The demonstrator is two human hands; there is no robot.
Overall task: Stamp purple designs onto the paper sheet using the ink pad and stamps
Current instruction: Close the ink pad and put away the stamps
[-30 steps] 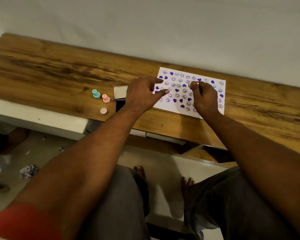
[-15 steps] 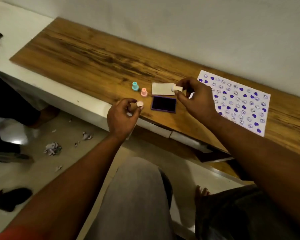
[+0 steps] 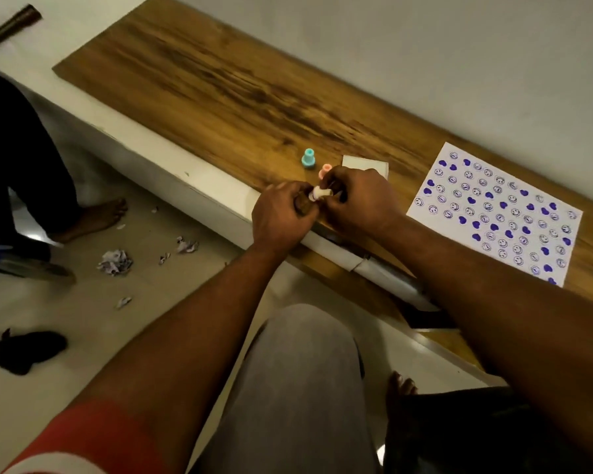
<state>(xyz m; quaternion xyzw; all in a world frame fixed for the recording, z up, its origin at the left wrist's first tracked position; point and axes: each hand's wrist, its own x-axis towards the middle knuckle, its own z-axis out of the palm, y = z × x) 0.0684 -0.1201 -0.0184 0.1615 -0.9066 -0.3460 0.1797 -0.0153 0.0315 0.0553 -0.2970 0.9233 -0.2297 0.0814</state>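
White, small and cylindrical, a plastic stamp (image 3: 319, 193) is sitting pinched between both hands' grips, left hand (image 3: 283, 217) and right hand (image 3: 360, 200), above the wooden counter (image 3: 220, 90) near edge (purple-stamped paper sheet (image 3: 493, 213) is lying right).

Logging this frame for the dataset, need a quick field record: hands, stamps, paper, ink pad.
left hand: closed on the small white stamp
right hand: also gripping that stamp
blue stamp: upright on the wooden board
pink stamp: beside the blue one, partly behind the right hand
paper sheet: flat on the board, covered in purple hearts and smileys
ink pad: hidden by the hands
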